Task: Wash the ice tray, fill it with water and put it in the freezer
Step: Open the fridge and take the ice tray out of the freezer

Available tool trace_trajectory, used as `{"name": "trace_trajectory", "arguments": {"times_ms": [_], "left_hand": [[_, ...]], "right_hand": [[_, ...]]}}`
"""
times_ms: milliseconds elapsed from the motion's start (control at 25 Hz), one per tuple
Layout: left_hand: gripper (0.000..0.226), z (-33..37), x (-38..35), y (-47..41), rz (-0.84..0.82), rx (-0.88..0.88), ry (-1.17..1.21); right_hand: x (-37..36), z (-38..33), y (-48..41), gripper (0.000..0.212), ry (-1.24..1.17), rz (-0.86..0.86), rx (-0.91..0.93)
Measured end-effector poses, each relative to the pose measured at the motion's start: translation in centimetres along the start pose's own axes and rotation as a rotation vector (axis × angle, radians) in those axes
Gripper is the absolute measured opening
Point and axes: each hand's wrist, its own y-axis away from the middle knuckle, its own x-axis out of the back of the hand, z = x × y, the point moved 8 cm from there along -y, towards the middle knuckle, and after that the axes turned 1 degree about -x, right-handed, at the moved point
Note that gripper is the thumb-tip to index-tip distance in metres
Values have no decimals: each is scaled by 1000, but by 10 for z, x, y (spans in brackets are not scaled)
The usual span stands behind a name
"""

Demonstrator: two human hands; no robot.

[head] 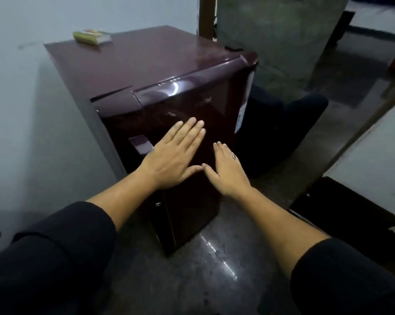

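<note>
On one fridge (192, 103) rest two hands (173, 160) (228, 173) (flat).

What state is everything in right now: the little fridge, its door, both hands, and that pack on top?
Fridge: upright on the floor.
Door: looks shut, with both hands on it.
Left hand: open, fingers straight, flat against the door.
Right hand: open, flat against the door, ring on one finger.
Pack: lying flat on the fridge top, near the back corner.
</note>
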Motion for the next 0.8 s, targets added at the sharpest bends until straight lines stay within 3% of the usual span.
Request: {"name": "trace_trajectory", "arguments": {"times_ms": [160,320,480,600,800], "left_hand": [[85,-37,62,1,157,50,-124],[82,-103,87,24,210,194,-123],[80,-151,72,50,168,309,27],[79,-161,46,56,104,338,191],[66,-160,42,55,207,359,265]], "right_hand": [[7,-68,-13,63,-287,31,87],[2,-122,-18,51,-530,-1,109],[-8,-145,-21,36,-782,-47,-36],[-22,-148,-24,40,-815,-133,-97],[-25,-148,-26,41,-789,-184,-119]]}}
